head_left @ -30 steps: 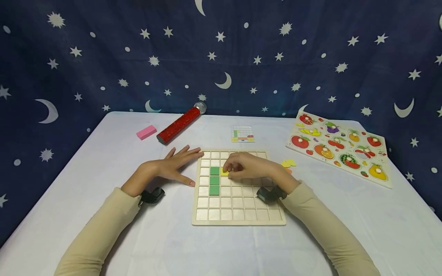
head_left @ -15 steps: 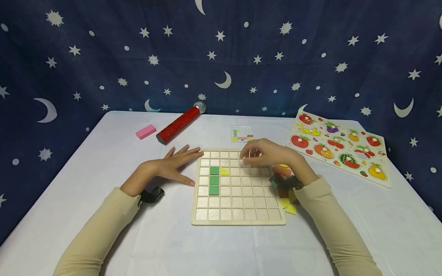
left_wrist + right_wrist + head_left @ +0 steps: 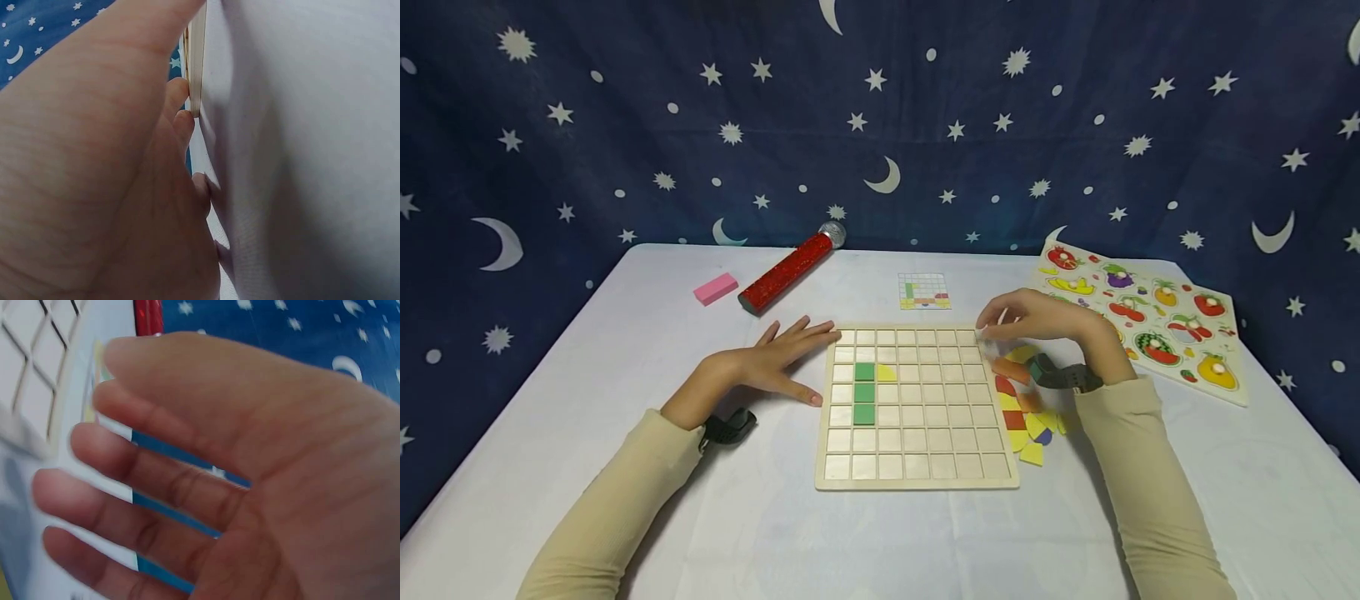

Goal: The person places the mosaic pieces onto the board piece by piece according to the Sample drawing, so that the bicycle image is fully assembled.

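Note:
A pale wooden grid board (image 3: 917, 471) lies on the white table. In it sit a column of three green squares (image 3: 864, 392) and, to the right of the top one, a yellow quarter-round piece (image 3: 887, 373). My left hand (image 3: 771, 362) rests with spread fingers at the board's left edge, fingertips touching the frame. Over the board's top right corner hovers my right hand (image 3: 1037, 317), fingers loosely bent; the right wrist view shows nothing in it. Below that hand, along the board's right side, lie loose pieces: yellow ones (image 3: 1032, 454), red (image 3: 1013, 420), orange (image 3: 1011, 370) and blue (image 3: 1043, 436).
Behind the board lies a small pattern card (image 3: 924, 291). A red glittery microphone (image 3: 786, 271) and a pink block (image 3: 716, 289) are at the back left. A fruit puzzle board (image 3: 1150, 321) lies at the back right, partly behind my right hand. A starry curtain (image 3: 880, 125) hangs behind.
My right hand has let go of the yellow quarter-round piece, leaving it in the board, and has moved right to the board's corner, uncovering the loose pieces. My left hand has stayed put.

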### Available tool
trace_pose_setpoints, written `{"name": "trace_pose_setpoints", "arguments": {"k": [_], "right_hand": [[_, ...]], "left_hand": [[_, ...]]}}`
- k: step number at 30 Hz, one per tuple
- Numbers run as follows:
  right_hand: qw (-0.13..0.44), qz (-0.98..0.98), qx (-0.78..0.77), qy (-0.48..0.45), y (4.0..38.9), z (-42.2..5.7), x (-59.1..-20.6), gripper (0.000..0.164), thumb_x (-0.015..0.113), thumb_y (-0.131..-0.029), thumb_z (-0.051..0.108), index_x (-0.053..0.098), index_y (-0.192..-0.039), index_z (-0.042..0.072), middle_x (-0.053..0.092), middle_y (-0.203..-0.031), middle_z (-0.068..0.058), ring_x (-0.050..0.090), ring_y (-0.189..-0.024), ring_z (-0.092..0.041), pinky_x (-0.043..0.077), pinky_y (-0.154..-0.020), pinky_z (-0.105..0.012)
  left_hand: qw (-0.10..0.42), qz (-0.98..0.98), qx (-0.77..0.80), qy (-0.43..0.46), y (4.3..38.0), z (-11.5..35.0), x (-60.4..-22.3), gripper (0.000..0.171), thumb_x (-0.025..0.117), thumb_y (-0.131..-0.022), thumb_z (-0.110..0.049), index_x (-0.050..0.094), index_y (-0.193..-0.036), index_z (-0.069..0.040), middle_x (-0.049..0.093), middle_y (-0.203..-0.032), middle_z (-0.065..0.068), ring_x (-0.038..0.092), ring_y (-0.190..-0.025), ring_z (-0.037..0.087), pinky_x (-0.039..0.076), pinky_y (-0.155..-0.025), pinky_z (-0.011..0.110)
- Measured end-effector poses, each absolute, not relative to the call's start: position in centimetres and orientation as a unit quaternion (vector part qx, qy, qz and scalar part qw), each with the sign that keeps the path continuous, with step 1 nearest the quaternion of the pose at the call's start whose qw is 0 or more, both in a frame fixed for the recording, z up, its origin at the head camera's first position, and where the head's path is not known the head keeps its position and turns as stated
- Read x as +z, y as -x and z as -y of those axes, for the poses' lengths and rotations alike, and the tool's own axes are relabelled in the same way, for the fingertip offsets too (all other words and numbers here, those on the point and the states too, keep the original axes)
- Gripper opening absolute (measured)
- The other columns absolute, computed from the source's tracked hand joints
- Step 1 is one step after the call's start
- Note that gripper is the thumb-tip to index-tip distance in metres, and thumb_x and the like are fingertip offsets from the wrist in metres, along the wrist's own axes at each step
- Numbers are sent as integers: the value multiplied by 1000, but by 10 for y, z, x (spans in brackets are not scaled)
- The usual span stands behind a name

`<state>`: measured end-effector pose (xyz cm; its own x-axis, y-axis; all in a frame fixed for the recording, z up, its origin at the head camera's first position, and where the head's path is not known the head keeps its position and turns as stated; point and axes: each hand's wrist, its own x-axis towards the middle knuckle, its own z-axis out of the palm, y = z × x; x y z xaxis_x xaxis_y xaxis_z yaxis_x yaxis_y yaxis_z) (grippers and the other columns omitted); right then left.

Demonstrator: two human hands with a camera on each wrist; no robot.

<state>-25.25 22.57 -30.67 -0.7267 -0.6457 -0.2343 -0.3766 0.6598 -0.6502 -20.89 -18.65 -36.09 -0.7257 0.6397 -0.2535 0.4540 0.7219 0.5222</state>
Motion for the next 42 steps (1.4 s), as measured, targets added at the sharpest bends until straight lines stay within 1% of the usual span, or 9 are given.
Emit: {"name": "trace_pose_setpoints", "arguments": {"k": [4,8,11,14,18,23,29,35,42], "right_hand": [[237,-879,-314,270,256,-246,-309,26,66,-92,11,65,-114,-3,68,-105,-14,63,-87,-25,55,-79,-34],[212,-889,-306,265,255,-260,-312,26,70,-90,10,66,-113,-2,67,-110,-14,61,-94,-24,52,-84,-34],[200,-895,-305,256,254,-266,-312,27,72,-87,8,67,-112,-2,67,-110,-15,60,-97,-25,51,-84,-33],[210,-892,-314,248,253,-270,-311,31,74,-85,5,65,-113,-4,66,-111,-17,60,-98,-27,52,-81,-30],[245,-883,-324,235,253,-270,-312,36,76,-81,3,65,-114,-4,64,-112,-17,59,-97,-28,53,-79,-27],[274,-881,-313,227,253,-269,-317,37,78,-77,0,67,-112,-1,65,-109,-14,54,-93,-28,53,-77,-29],[272,-887,-288,237,255,-264,-323,31,76,-77,-1,71,-107,3,66,-104,-10,54,-90,-26,50,-77,-33],[282,-892,-278,217,257,-258,-325,27,76,-81,5,69,-107,4,59,-90,-6,52,-84,-23,49,-72,-31],[279,-893,-285,211,258,-251,-326,29,76,-83,11,63,-107,1,53,-86,-5,49,-79,-20,45,-67,-28]], "left_hand": [[213,-903,219,-303,209,186,-361,102,76,-78,-50,19,-157,-20,8,-165,7,-9,-150,35,-12,-112,65],[214,-902,220,-304,209,186,-362,102,75,-78,-50,19,-157,-20,8,-165,7,-9,-150,35,-12,-112,64],[215,-902,218,-304,209,186,-361,102,76,-78,-50,19,-157,-20,8,-165,6,-9,-150,35,-12,-113,64],[214,-904,216,-302,209,186,-361,102,76,-78,-50,20,-157,-20,8,-165,6,-8,-150,35,-12,-113,64],[216,-904,217,-299,208,186,-360,102,75,-78,-50,20,-157,-20,8,-165,7,-9,-150,35,-12,-112,64],[218,-903,217,-299,209,186,-361,102,75,-78,-50,19,-157,-20,7,-165,7,-9,-150,35,-12,-112,64],[218,-903,220,-300,209,186,-361,102,75,-78,-50,19,-157,-20,7,-165,7,-8,-150,35,-13,-112,64],[216,-904,216,-299,209,185,-360,102,75,-78,-50,19,-157,-20,7,-165,7,-9,-150,35,-13,-112,64],[216,-904,216,-300,210,185,-361,102,75,-78,-50,19,-157,-20,7,-165,8,-9,-150,35,-13,-112,64]]}}
